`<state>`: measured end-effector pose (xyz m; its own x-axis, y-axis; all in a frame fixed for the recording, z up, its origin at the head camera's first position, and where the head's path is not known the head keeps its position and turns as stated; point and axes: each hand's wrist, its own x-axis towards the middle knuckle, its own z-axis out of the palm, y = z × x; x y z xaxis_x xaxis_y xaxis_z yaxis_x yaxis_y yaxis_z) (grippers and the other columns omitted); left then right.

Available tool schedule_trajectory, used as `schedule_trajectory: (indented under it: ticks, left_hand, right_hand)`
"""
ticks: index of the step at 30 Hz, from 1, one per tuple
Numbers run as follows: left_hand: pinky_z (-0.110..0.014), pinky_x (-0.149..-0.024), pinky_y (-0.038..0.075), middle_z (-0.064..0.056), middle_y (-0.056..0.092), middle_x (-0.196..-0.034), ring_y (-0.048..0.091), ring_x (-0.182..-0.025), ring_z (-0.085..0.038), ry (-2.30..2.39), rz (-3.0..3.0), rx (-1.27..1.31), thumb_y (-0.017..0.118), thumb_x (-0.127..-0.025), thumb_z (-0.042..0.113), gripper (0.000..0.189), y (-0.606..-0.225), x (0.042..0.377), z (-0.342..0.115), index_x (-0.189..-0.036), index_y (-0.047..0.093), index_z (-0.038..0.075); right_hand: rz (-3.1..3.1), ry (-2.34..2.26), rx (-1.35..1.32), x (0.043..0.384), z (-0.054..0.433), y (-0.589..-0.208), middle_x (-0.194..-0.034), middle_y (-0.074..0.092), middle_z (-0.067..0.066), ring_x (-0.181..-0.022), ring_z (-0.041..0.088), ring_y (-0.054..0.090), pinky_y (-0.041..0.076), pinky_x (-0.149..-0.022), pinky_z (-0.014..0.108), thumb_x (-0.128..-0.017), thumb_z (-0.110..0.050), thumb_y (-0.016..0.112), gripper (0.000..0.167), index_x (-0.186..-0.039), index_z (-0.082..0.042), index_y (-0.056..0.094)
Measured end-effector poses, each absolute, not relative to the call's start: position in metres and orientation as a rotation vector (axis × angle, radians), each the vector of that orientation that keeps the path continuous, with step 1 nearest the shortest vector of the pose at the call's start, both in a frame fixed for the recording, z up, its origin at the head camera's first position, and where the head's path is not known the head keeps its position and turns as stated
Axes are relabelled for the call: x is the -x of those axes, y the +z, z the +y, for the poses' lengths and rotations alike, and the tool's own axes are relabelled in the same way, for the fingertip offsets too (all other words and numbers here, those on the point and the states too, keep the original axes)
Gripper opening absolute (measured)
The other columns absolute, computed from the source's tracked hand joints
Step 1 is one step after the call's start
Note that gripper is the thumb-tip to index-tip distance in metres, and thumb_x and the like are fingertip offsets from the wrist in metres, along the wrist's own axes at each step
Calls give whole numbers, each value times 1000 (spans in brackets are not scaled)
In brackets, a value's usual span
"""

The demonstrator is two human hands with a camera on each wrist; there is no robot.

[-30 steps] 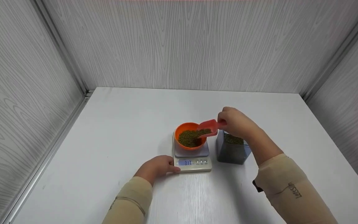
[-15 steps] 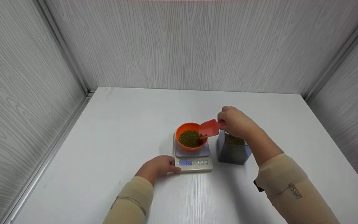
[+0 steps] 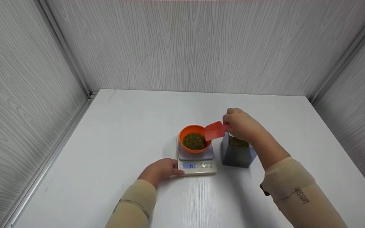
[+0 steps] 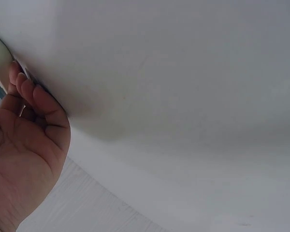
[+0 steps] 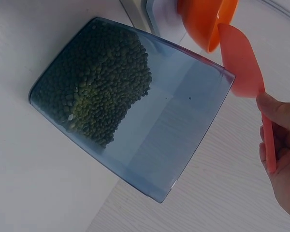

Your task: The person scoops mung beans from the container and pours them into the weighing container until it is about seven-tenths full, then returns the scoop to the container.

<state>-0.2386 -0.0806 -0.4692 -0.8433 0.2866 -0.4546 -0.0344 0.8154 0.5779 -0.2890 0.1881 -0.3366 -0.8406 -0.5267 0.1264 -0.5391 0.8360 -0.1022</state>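
My left hand [image 3: 162,169] holds the front left corner of a kitchen scale [image 3: 198,172], thumb along the front edge and fingers at its side. The lit display shows digits like 347. On the scale's plate stands an orange bowl [image 3: 190,129] part filled with green mung beans [image 3: 194,141]. My right hand [image 3: 241,123] grips a red scoop [image 3: 214,131] by its handle. The scoop is tipped steeply, its lip inside the bowl's right rim and its underside showing. In the right wrist view, the thumb [image 5: 276,107] presses the handle, with fingers curled behind.
Right of the scale, beneath my right hand, stands a clear bluish container [image 3: 237,158] with more mung beans [image 5: 106,79] in it. The white tabletop [image 3: 131,126] is bounded by grey wood-grain panels [image 3: 182,47] at the back and sides.
The scoop has turned over further at the bowl's rim, and the beans in it have slid into the bowl. The display has risen from about 317 through 342 to 347. My left hand stays put.
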Motion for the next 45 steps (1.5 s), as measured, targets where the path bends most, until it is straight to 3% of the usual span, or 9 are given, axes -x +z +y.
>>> schedule_trajectory:
  ticks: [5,12,22,33,45]
  left_hand:
    - [-35,-69,33,-1,49,-75,47,-78,-19,790,2458,-181,66,-81,41,29,-471,240,-81,-76,53,16]
    - [-32,-63,32,0,43,-68,44,-69,-18,805,2464,-200,67,-79,40,31,-473,240,-82,-73,51,14]
    - [-33,-64,32,-1,44,-69,45,-71,-18,799,2456,-189,67,-80,39,30,-470,240,-82,-74,51,14]
    - [-33,-65,33,-1,46,-70,46,-73,-18,755,2468,-205,66,-81,40,30,-468,239,-80,-75,51,14]
    - [-32,-63,31,-1,42,-68,44,-71,-18,777,2462,-224,67,-80,40,31,-475,244,-82,-73,49,15]
  right_hand:
    - [-2948,259,-815,290,197,-334,-80,55,7,-74,21,50,48,-67,32,-77,-3,70,11,-87,-5,68]
    - [-2949,443,-787,290,229,-317,-81,54,6,-73,21,51,45,-64,34,-78,0,67,8,-85,-4,65]
    - [-3151,428,-522,284,272,-291,-78,56,7,-73,23,51,46,-62,35,-79,-2,65,6,-84,-5,64]
    - [-3293,223,-587,283,261,-319,-72,57,7,-67,21,52,47,-60,35,-77,2,64,6,-82,-1,65]
    - [-3294,-227,-658,282,238,-346,-72,59,9,-65,22,51,49,-68,40,-73,9,61,14,-81,-2,67]
